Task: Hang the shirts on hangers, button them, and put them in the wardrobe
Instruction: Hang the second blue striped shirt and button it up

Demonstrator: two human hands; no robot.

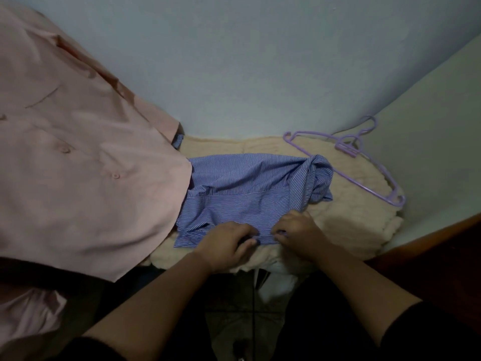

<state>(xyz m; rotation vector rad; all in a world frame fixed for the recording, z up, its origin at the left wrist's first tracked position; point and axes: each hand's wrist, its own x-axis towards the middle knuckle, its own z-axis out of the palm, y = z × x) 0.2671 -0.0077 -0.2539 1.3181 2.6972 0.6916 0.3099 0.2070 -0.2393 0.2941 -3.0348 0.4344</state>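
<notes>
A blue striped shirt [244, 188] lies spread on a cream fleece blanket [346, 207], its far right end bunched and twisted. My left hand [223, 243] and my right hand [299, 230] both pinch the shirt's near edge, close together, fingers closed on the fabric. A lilac plastic hanger [348, 152] lies flat on the blanket beyond the shirt, at the right by the wall. A pink buttoned shirt [78, 152] hangs large at the left and covers the blue shirt's left end.
Pale blue walls [247, 61] meet in a corner behind the blanket. A brown wooden edge [442, 235] runs along the right. Dark floor and some white cloth [276, 280] lie below the blanket's near edge.
</notes>
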